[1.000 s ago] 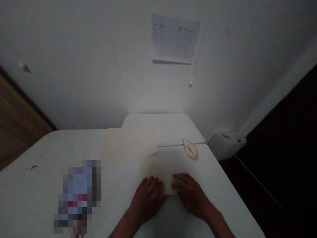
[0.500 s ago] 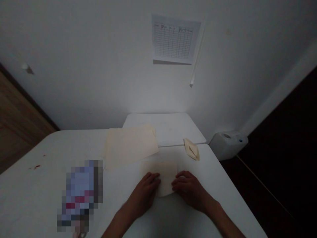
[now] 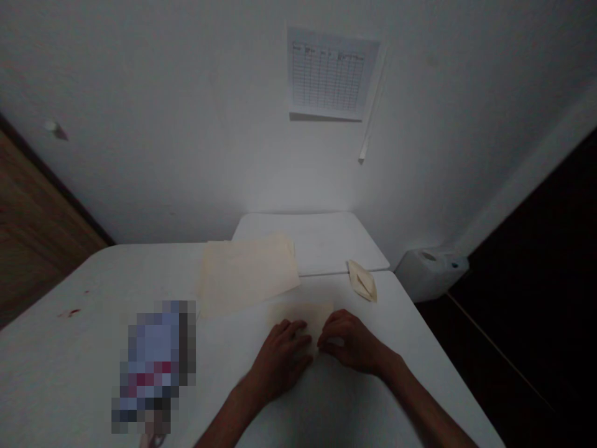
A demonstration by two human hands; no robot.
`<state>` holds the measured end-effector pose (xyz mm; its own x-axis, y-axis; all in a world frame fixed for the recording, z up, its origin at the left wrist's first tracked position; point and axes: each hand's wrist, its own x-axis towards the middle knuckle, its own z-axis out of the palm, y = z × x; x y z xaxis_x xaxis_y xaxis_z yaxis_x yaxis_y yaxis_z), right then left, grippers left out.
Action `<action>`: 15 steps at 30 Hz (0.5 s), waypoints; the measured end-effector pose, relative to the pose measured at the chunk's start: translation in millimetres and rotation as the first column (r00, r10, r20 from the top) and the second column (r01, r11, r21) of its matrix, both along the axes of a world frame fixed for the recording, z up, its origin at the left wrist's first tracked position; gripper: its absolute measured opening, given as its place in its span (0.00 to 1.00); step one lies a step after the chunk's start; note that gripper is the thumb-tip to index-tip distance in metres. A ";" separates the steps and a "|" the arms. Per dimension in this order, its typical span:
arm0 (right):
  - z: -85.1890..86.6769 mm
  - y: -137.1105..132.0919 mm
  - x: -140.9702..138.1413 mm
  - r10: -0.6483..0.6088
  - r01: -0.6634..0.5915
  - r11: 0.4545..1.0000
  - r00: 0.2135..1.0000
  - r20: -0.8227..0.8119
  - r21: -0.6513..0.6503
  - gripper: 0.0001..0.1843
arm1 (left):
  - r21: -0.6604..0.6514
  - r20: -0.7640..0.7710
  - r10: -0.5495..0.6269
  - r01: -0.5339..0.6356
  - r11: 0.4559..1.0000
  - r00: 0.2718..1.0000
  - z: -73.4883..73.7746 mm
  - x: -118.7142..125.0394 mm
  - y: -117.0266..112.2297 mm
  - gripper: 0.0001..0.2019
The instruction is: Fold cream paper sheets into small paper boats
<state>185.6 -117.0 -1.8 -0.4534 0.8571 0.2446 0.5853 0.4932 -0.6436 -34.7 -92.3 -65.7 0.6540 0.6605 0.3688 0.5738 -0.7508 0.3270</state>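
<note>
Nearest, left hand [image 3: 282,361] and right hand [image 3: 352,342] just apart, fingers curled down on the near part of a folded cream paper sheet [image 3: 298,317], which lies flat on a white table [image 3: 84,274]; cannot tell whether either hand pinches it. Left of the hands, a pixelated object [image 3: 153,367], unreadable, and beyond it a small red stain [image 3: 69,313]. Farther, a larger cream paper sheet [image 3: 247,274] and, right, a small folded paper piece [image 3: 362,281] at the table's far edge. Beyond, a second white table [image 3: 308,239], a white plastic container [image 3: 431,274] at right, and a gridded paper chart [image 3: 331,74] on the wall
</note>
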 end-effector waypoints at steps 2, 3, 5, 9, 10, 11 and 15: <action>-4.8 4.0 1.0 -0.017 0.017 1.000 1.000 0.003 0.008 0.06 | -0.004 0.001 -0.004 0.004 1.000 1.000 1.0 1.2 0.2 0.15; -7.6 5.8 1.8 -0.027 0.027 1.000 1.000 0.008 0.010 0.06 | -0.011 0.003 -0.009 0.009 1.000 1.000 2.3 1.3 0.3 0.15; -13.7 8.9 3.3 -0.063 0.063 0.998 0.998 0.014 0.017 0.05 | -0.033 0.021 -0.032 0.032 0.999 0.999 6.3 0.0 0.4 0.13; -26.7 14.1 5.0 -0.133 0.134 0.990 0.991 -0.021 0.037 0.07 | -0.128 0.115 -0.114 0.129 0.983 0.987 15.7 -7.4 1.2 0.13; -29.7 15.5 4.9 -0.140 0.141 0.989 0.989 -0.037 0.039 0.07 | -0.151 0.135 -0.123 0.144 0.978 0.983 17.5 -9.4 1.3 0.13; -32.5 17.0 4.5 -0.142 0.144 0.989 0.989 -0.051 0.037 0.08 | -0.170 0.147 -0.127 0.151 0.974 0.981 18.7 -11.0 1.4 0.12; -39.7 22.8 0.9 -0.162 0.164 0.986 0.983 -0.081 0.019 0.11 | -0.178 0.159 -0.120 0.148 0.973 0.980 16.7 -13.5 0.0 0.11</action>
